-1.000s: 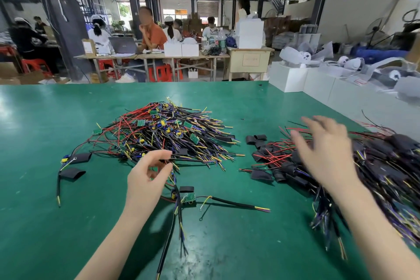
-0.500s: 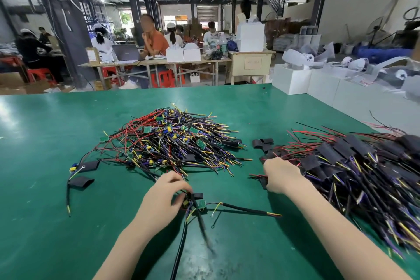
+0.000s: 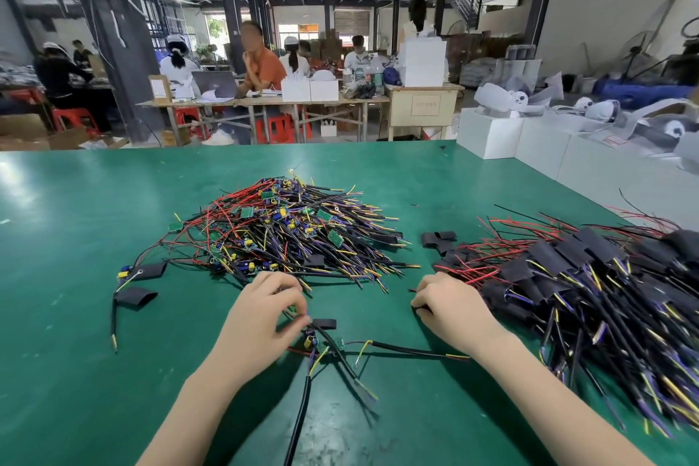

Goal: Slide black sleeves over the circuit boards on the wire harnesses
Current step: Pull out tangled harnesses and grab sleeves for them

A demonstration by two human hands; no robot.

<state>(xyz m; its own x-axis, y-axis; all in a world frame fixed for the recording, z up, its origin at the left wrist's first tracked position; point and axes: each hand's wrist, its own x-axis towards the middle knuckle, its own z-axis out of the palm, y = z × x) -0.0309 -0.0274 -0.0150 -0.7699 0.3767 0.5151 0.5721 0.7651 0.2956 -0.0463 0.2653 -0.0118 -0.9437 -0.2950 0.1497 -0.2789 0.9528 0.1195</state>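
Sleeves, the black ones, turn up in a few spots on the green counter [image 3: 94, 200]. One loose sleeve [image 3: 324, 323] lies flat right beside the left hand [image 3: 264, 314], just above a wire harness [image 3: 314, 346] with a little circuit board on it. That hand's grip is curled, fingertips pinched down on the harness wires near the board; a thick black cable [image 3: 299, 412] runs from there toward the near edge. Another cable with yellow and red ends [image 3: 412, 352] stretches off to the right, passing under the right forearm.

Right hand [image 3: 450, 305] is curled knuckles-up at the edge of the sleeved pile [image 3: 590, 287], and its grip seems to be pinching something dark at the fingertips, but I can't tell what exactly. A small bunch of spare sleeves [image 3: 438, 238] lies just behind it, between the two piles.

Big tangle of bare harnesses [image 3: 287, 231] with green boards and red, yellow and black wires sits in the middle, behind the left hand. Off to the left, well apart, two more sleeves [image 3: 136, 297] lie with a stray cable.

White boxes [image 3: 491, 132] line the counter's far right edge, and people sit at tables [image 3: 264, 102] in the background.
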